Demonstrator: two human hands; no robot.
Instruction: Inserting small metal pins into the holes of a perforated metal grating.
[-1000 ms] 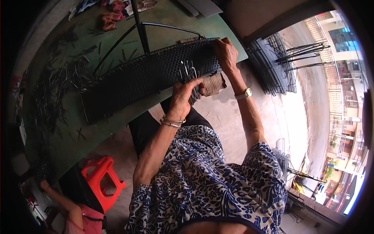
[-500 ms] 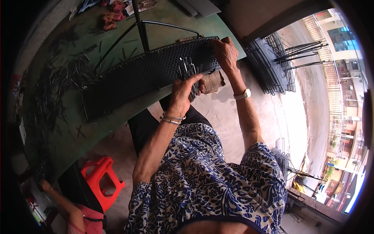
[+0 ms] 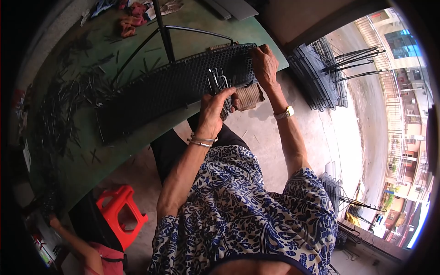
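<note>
A long black perforated metal panel with a wire-like rim lies across the near side of the green table, its right end by my right hand. My left hand is wrapped round a bundle of thin dark metal strips, whose upper ends fan out over the panel's near edge. At the panel's right end my right hand is closed, fingers curled down against the corner. Whatever those fingers pinch is hidden. Black rods joined to a frame rise behind the panel's far edge.
Loose metal strips are heaped on the left of the green table. Corrugated cardboard shows under the panel. Rags lie at the back. Stacked black racks stand right, a red stool lower left, near another person's arm.
My right hand and wrist have shifted slightly at the panel's right end. The bundle in my left hand has tipped a little to the left. The panel stays in place.
</note>
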